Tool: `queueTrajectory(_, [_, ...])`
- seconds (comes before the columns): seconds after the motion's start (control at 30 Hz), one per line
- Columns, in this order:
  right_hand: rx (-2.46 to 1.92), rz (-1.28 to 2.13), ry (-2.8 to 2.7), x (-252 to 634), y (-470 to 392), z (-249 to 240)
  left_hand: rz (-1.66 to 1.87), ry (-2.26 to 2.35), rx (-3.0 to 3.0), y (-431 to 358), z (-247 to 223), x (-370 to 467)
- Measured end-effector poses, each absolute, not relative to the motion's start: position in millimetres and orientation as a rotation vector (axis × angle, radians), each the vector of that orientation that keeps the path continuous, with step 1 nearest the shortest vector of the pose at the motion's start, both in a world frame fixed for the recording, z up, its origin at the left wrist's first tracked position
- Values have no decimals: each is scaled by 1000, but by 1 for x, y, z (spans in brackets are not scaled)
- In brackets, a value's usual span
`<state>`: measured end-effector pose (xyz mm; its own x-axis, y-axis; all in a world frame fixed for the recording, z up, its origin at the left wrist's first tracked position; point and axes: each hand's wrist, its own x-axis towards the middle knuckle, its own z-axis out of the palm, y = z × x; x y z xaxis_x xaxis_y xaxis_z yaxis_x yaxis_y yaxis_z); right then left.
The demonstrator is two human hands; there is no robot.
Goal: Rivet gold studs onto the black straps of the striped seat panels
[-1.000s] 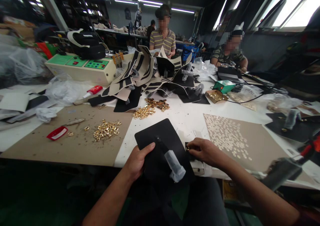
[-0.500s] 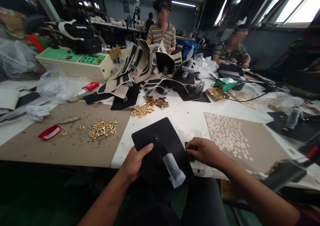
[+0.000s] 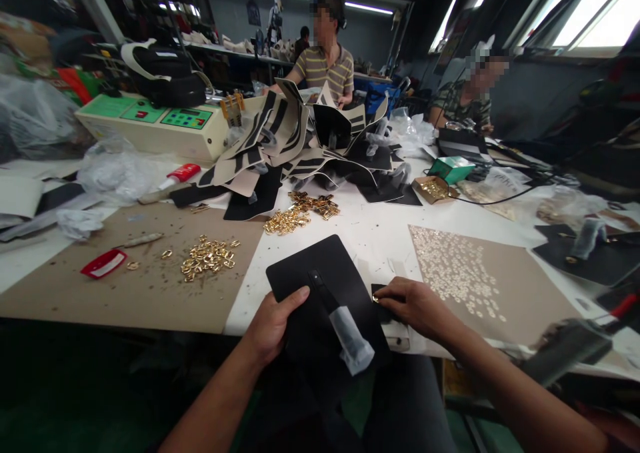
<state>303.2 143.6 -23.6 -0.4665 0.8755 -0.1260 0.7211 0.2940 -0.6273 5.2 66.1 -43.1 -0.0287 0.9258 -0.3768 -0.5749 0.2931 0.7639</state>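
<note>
My left hand (image 3: pixel 274 319) grips the left edge of a black leather-like panel (image 3: pixel 300 273), thumb on top and the other fingers hidden underneath. A black strap (image 3: pixel 323 291) is fixed to the panel at a small round fitting, and its lower end is wrapped in a translucent plastic sleeve (image 3: pixel 353 346). Just right of the panel, my right hand (image 3: pixel 413 305) pinches a small gold metal piece (image 3: pixel 375 298) over a small black pad (image 3: pixel 380 289) by the table's front edge. The exact kind of gold piece is too small to make out.
Loose gold buckles (image 3: pixel 207 258) lie on brown board at left, near a red tray (image 3: pixel 104 264). More gold hardware (image 3: pixel 287 221) sits beyond the panel. Many small pale rings (image 3: pixel 457 273) cover the right board. Stacked panels (image 3: pixel 300 139) fill the back; two co-workers sit beyond.
My right hand has shifted very slightly right, and the gold piece at its fingertips shows more clearly. The panel stays in my left hand. The co-worker opposite has turned their head.
</note>
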Motion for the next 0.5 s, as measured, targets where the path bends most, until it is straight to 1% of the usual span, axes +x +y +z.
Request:
queueTrajectory(0.13, [-1568,892,-2289,299,144,-25,1262,1020,457,66,-38,8])
queueTrajectory(0.3, [-1514,826,-2280,298,138,-17,1283,1049,504,50,-23,15])
queueTrajectory(0.4, [-1515,710,-2061,300,115,7,1294,1087,607,27,-14,22])
queueTrajectory(0.5, [-1439,612,-1872,295,71,42,1294,1247,745,-1,-3,44])
